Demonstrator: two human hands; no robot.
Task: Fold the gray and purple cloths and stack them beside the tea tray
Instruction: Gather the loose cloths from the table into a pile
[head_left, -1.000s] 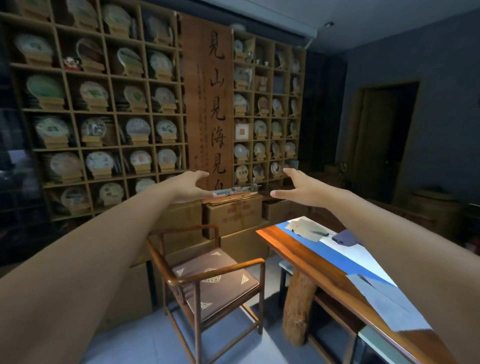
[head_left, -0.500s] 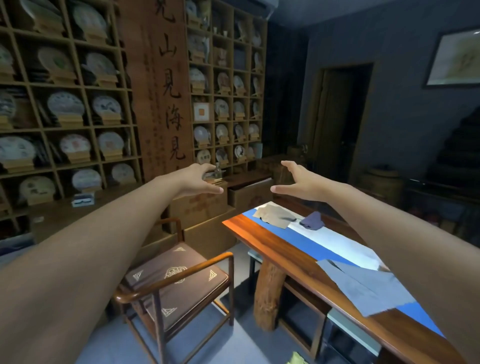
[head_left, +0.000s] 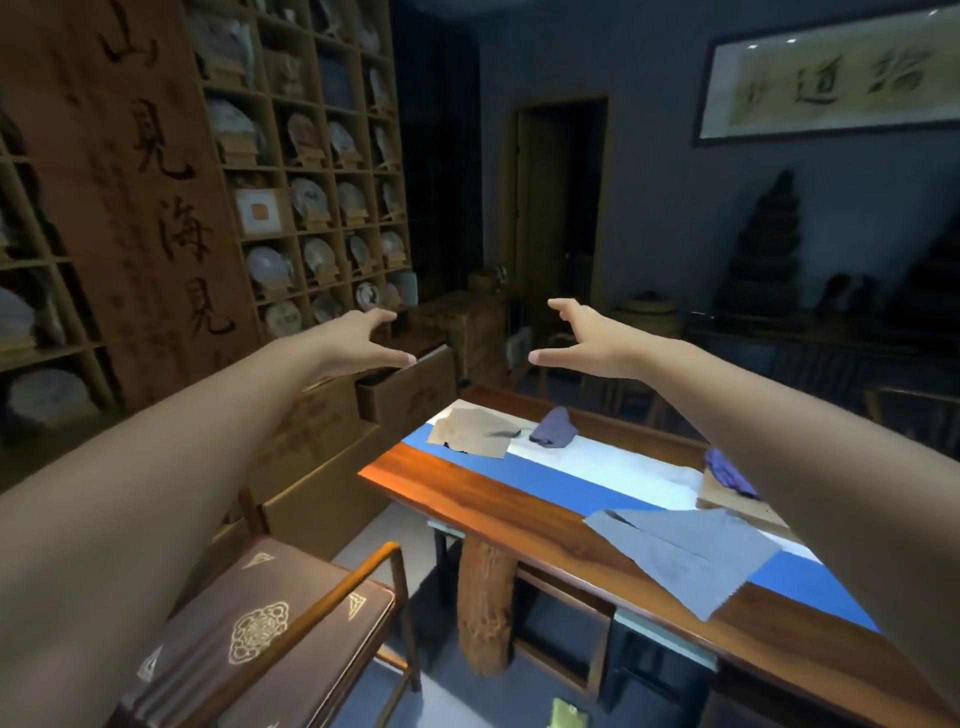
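Empty, fingers spread, both hands (head_left: 582, 343) hover well above the gray cloth (head_left: 685, 551), whose overhanging corner could slide off the table (head_left: 467, 467).

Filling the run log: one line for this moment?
left hand open, raised, empty | right hand open, raised, empty | gray cloth unfolded on table | nothing folded

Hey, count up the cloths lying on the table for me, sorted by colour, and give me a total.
Gray cloth: 1, spread flat near the front edge
Tan cloth: 1, at the far end
Purple cloth: 2, one bunched beside the tan cloth, one partly hidden behind the right forearm
Total: 4 cloths on the table
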